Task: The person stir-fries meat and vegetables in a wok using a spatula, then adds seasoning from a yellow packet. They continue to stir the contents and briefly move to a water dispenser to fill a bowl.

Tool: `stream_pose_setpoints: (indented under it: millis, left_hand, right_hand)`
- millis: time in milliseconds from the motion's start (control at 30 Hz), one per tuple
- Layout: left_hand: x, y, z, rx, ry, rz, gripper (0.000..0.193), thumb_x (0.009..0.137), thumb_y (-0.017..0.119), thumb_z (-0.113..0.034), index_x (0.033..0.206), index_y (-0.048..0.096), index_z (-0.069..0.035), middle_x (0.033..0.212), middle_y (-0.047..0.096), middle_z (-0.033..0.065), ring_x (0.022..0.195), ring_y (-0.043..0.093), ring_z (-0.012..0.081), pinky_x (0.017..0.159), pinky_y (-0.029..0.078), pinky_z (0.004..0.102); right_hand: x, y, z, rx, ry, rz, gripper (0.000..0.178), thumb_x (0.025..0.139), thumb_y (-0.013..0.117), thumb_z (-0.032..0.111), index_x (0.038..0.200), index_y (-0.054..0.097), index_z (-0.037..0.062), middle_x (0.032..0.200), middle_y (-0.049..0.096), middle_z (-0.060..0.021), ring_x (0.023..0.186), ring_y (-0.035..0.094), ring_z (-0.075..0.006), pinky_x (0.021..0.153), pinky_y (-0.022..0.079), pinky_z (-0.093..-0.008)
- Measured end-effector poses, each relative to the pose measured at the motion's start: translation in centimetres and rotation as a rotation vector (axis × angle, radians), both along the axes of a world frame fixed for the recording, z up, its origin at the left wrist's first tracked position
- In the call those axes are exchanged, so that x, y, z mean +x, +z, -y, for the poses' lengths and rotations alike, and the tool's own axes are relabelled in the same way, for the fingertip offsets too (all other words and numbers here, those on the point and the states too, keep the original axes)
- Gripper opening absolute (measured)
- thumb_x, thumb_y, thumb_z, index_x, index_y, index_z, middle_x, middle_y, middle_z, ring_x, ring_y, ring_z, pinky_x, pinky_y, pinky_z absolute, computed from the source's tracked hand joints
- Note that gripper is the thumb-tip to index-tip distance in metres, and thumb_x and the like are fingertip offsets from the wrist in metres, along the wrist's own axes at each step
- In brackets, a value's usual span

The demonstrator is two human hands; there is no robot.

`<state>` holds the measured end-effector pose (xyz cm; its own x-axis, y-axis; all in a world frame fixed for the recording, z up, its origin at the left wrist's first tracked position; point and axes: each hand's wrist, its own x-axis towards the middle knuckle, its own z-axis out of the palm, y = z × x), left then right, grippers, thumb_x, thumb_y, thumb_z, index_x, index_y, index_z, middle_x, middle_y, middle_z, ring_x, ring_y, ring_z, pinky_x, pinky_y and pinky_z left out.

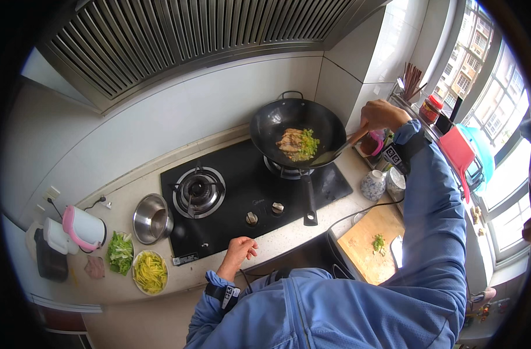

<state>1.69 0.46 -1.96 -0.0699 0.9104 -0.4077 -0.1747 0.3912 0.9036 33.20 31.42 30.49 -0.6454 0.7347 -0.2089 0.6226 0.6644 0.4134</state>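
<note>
My right hand (383,115) is closed round the wooden handle of a spatula (351,141), whose blade rests inside the right rim of a black wok (271,119). In the wok lie browned slices (291,143), perhaps meat, with chopped green pieces (308,144) on their right side. The wok sits on the right burner of a black gas stove (236,186), its long handle (309,200) pointing towards me. My left hand (241,253) hovers by the stove's front edge, below the knobs, with its fingers curled in and nothing seen in them.
Left of the bare burner (198,192) stand a steel bowl (152,218), a plate of yellow strips (150,272) and chopped greens (120,253). A cutting board (364,244) with green bits and a knife (397,251) lies right. Patterned jars (373,185) stand near the wok.
</note>
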Motion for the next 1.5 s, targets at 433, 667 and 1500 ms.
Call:
stream_pose_setpoints:
  millis: [433, 667, 1500]
  left_hand:
    - [-0.6, -0.1, 0.0, -0.034, 0.027, -0.032, 0.019, 0.086, 0.050, -0.013, 0.080, 0.060, 0.003, 0.076, 0.060, 0.0091, 0.058, 0.059, 0.0141, 0.046, 0.042, 0.0220]
    - [-0.4, 0.3, -0.7, -0.009, -0.011, -0.016, 0.018, 0.086, 0.051, -0.012, 0.082, 0.059, 0.003, 0.076, 0.060, 0.0082, 0.057, 0.059, 0.0129, 0.043, 0.040, 0.0208]
    - [-0.4, 0.7, -1.3, -0.021, -0.028, -0.016, 0.018, 0.087, 0.051, -0.013, 0.082, 0.059, 0.003, 0.076, 0.060, 0.0103, 0.058, 0.059, 0.0152, 0.046, 0.041, 0.0225]
  right_hand:
    - [3.8, -8.7, 2.0, -0.456, -0.227, -0.671, 0.023, 0.089, 0.053, 0.024, 0.093, 0.067, 0.0059, 0.054, 0.052, -0.0024, 0.048, 0.048, -0.0094, 0.043, 0.036, -0.0267]
    - [5.8, -9.3, 3.6, -0.751, -0.589, -1.064, 0.024, 0.092, 0.050, 0.019, 0.109, 0.063, 0.0076, 0.061, 0.050, 0.0002, 0.044, 0.040, -0.0068, 0.039, 0.027, -0.0210]
    - [3.4, -14.3, 5.6, -0.765, -0.748, -1.289, 0.030, 0.090, 0.053, 0.022, 0.113, 0.057, 0.0032, 0.067, 0.050, -0.0017, 0.051, 0.041, -0.0082, 0.043, 0.029, -0.0205]
